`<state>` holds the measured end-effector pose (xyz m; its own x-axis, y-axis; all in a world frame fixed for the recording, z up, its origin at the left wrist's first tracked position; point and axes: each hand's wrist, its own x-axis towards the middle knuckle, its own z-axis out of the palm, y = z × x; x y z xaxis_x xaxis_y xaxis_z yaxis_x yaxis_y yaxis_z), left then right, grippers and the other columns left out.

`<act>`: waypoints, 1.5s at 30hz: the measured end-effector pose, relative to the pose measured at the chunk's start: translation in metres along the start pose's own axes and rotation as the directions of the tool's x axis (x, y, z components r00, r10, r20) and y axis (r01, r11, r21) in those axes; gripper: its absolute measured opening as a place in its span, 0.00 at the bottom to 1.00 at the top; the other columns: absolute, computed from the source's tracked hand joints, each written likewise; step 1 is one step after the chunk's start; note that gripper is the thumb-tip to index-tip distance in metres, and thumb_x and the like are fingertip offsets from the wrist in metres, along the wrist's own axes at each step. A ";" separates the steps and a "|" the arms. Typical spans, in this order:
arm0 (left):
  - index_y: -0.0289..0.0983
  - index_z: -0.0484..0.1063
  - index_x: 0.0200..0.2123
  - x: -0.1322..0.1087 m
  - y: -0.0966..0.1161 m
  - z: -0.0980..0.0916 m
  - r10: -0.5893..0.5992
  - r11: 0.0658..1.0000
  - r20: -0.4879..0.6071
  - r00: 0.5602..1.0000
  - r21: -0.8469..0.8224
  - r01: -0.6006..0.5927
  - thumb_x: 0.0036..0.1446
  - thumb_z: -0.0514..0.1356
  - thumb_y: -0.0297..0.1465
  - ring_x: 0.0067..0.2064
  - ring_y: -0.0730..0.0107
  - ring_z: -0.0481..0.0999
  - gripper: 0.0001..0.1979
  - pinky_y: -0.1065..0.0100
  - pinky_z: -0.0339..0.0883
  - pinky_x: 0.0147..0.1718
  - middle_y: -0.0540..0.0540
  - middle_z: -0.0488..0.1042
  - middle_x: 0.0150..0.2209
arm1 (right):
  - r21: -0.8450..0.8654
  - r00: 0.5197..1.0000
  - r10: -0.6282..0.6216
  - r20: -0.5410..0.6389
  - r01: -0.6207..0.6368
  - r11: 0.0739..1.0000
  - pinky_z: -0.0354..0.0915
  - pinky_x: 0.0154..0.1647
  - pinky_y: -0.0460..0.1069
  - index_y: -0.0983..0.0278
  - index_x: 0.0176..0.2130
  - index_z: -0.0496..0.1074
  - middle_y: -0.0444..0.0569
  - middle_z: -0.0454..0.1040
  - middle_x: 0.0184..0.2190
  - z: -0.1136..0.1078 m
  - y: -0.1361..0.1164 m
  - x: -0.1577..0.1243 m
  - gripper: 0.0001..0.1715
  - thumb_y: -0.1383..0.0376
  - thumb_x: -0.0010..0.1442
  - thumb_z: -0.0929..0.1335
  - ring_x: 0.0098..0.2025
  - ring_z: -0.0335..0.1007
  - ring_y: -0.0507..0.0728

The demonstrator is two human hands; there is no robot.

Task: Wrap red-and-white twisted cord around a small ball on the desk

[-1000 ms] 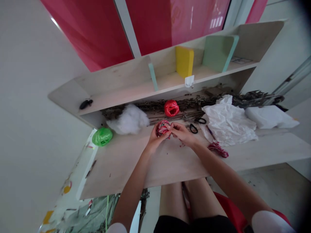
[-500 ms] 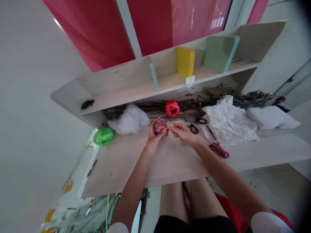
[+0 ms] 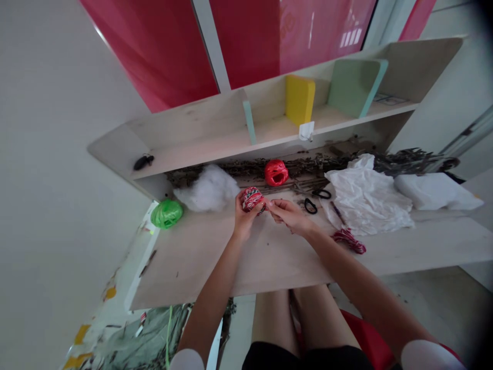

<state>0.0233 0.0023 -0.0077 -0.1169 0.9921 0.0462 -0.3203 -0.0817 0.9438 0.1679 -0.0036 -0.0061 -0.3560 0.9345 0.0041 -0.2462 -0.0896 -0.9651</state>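
My left hand [image 3: 242,220] is wrapped round a ball of red, white and dark green string [image 3: 253,199], held just above the table. At the ball's right side, my right hand [image 3: 289,215] is closed in a pinch, thumb against fingers. What lies between those fingertips is too small to make out; a bit of red shows below the hand. Right of my right hand lie black-handled scissors [image 3: 310,206]. A bundle of red and white string [image 3: 349,240] rests further right on the table.
Behind my hands sits a roll of red plastic twine [image 3: 276,172]. White stuffing [image 3: 213,189] and a green twine roll [image 3: 166,214] lie to the left. Crumpled white paper [image 3: 370,198] is at right. Dried stems [image 3: 308,165] run along the back, under a shelf [image 3: 200,154].
The right fingers have closed in at the ball's right side, and the ball has turned slightly in my left hand. The whole view has shifted a little.
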 end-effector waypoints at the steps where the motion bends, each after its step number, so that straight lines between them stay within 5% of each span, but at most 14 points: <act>1: 0.41 0.66 0.48 -0.001 0.001 0.001 -0.032 0.999 0.009 0.999 -0.018 0.032 0.39 0.73 0.34 0.43 0.73 0.73 0.32 0.69 0.68 0.45 0.48 0.73 0.47 | -0.001 1.000 -0.004 -0.005 0.004 1.000 0.39 0.19 0.46 0.62 0.23 0.61 0.35 0.49 0.16 0.000 0.001 0.000 0.31 0.39 0.48 0.70 0.18 0.39 0.46; 6: 0.42 0.67 0.46 -0.004 0.004 0.002 -0.173 0.973 0.083 0.981 -0.139 0.184 0.35 0.74 0.41 0.36 0.71 0.75 0.33 0.69 0.70 0.34 0.49 0.74 0.41 | -0.029 1.000 -0.015 -0.015 0.015 0.999 0.39 0.20 0.46 0.62 0.23 0.60 0.36 0.51 0.17 -0.004 0.003 0.003 0.32 0.38 0.48 0.69 0.18 0.41 0.46; 14: 0.40 0.71 0.46 -0.003 0.010 -0.001 -0.299 0.924 0.194 0.934 -0.186 0.334 0.48 0.67 0.44 0.43 0.63 0.76 0.23 0.58 0.73 0.42 0.46 0.76 0.45 | -0.226 0.993 -0.074 -0.094 0.051 0.973 0.41 0.20 0.46 0.63 0.22 0.64 0.37 0.51 0.15 -0.003 -0.005 0.002 0.33 0.36 0.48 0.66 0.19 0.44 0.48; 21: 0.39 0.72 0.47 -0.003 0.006 -0.001 -0.351 0.908 0.236 0.906 -0.150 0.391 0.48 0.67 0.44 0.43 0.63 0.76 0.25 0.64 0.73 0.37 0.42 0.76 0.46 | -0.368 0.979 -0.175 -0.103 0.126 0.921 0.49 0.24 0.47 0.63 0.20 0.63 0.42 0.60 0.18 0.003 0.000 0.003 0.32 0.38 0.49 0.67 0.23 0.52 0.49; 29: 0.39 0.68 0.53 0.004 0.017 -0.005 -0.358 0.873 0.156 0.921 -0.294 0.389 0.53 0.60 0.48 0.48 0.60 0.76 0.28 0.60 0.73 0.43 0.41 0.75 0.49 | -0.271 0.995 -0.077 -0.058 0.059 0.961 0.43 0.21 0.46 0.62 0.22 0.64 0.38 0.53 0.15 -0.004 -0.004 0.002 0.32 0.37 0.49 0.67 0.19 0.46 0.48; 37: 0.38 0.67 0.55 0.006 0.026 -0.010 -0.499 0.778 0.219 0.838 -0.313 0.545 0.55 0.56 0.51 0.44 0.58 0.78 0.30 0.58 0.74 0.42 0.41 0.77 0.44 | -0.144 0.999 -0.012 -0.052 0.005 0.990 0.42 0.19 0.45 0.62 0.22 0.63 0.37 0.53 0.16 -0.011 -0.003 0.003 0.32 0.37 0.46 0.69 0.18 0.44 0.46; 45: 0.36 0.68 0.54 0.008 0.023 -0.009 -0.460 0.800 0.213 0.862 -0.323 0.507 0.57 0.55 0.51 0.46 0.61 0.77 0.30 0.61 0.73 0.45 0.39 0.77 0.46 | -0.133 0.999 -0.014 -0.044 0.008 0.991 0.41 0.19 0.46 0.63 0.23 0.64 0.36 0.51 0.15 -0.012 -0.002 0.002 0.31 0.39 0.48 0.69 0.18 0.43 0.46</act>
<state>0.0065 0.0074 0.0118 0.2468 0.9130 -0.3249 -0.6185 0.4065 0.6725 0.1788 0.0025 -0.0070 -0.3128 0.9498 0.0064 -0.1271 -0.0352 -0.9913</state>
